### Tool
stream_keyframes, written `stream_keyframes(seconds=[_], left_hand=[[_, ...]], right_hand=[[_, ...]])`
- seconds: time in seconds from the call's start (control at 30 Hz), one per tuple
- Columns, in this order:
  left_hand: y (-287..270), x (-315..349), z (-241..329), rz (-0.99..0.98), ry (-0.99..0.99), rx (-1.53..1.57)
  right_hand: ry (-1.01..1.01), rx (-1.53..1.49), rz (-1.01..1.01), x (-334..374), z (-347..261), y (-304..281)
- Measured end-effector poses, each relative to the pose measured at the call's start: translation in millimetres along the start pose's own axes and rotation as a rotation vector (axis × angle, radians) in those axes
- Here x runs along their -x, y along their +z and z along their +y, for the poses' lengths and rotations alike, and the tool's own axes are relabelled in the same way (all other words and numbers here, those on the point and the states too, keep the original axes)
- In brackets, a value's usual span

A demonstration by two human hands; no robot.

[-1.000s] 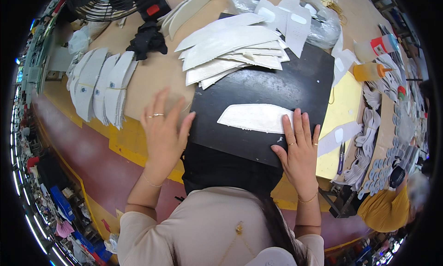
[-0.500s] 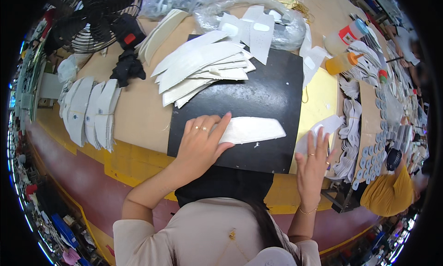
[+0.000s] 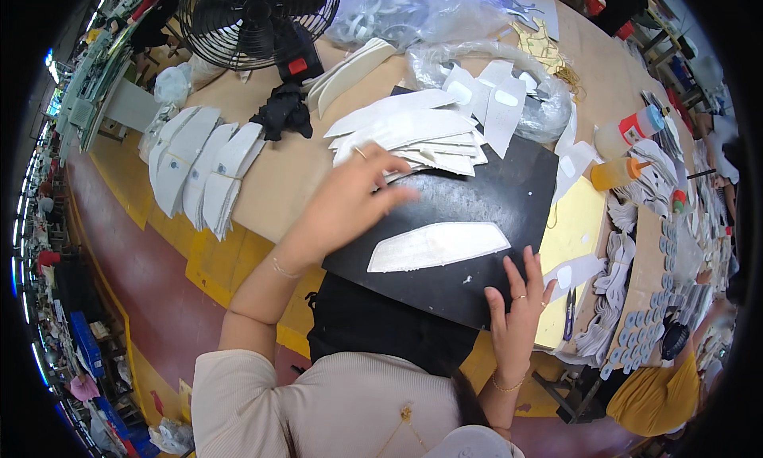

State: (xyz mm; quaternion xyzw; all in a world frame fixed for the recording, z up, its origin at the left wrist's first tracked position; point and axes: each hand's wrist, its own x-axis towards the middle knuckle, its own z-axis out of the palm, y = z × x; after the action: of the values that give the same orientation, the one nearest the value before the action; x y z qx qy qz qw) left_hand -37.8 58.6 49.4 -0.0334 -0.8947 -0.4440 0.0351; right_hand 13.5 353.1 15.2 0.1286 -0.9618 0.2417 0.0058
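One long white fabric-like piece (image 3: 439,247) with slanted ends lies flat on the black mat (image 3: 509,188). My left hand (image 3: 350,197) hovers at the near edge of a fanned stack of similar white pieces (image 3: 413,128), thumb and fingers apart, apparently holding nothing. Some of its fingertips overlap the stack; whether they touch it I cannot tell. My right hand (image 3: 518,303), fingers spread, rests over the mat's right part, just beside the single piece's right end. To its right a white strip with an oval patch (image 3: 568,274) lies on a yellow sheet (image 3: 560,228).
Bundled white pieces (image 3: 191,168), a black cloth (image 3: 283,112) and a fan (image 3: 258,17) stand left. Right are an orange-tipped glue bottle (image 3: 616,173), a blue-capped bottle (image 3: 632,132), snips (image 3: 570,315) and a board of grey rings (image 3: 636,323). Plastic bags (image 3: 413,13) lie behind.
My left hand has left the single piece and moved up to the stack. My right hand has shifted from the patched strip to the mat beside that piece. The whole view has turned.
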Motion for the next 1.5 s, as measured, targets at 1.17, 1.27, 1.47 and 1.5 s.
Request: stream_keyframes(seconds=[1.17,1.27,1.47,1.5], left_hand=[[-49.3,-112.6,-114.8,0.458,0.035,-0.742],[-47.8,-97.6,-128.8,0.517,-0.063,-0.844],[-38.6,-89.1,-126.9,0.452,-0.188,-0.751],[-37.8,-91.4,-125.0,0.444,-0.206,-0.735]], right_hand=[[-0.307,-0.249,0.204,1.8,-18.4,45.8],[-0.298,-0.247,0.211,1.6,-17.6,46.6],[-0.306,-0.21,0.224,1.6,-17.0,46.6],[-0.311,-0.199,0.228,1.4,-16.9,46.3]])
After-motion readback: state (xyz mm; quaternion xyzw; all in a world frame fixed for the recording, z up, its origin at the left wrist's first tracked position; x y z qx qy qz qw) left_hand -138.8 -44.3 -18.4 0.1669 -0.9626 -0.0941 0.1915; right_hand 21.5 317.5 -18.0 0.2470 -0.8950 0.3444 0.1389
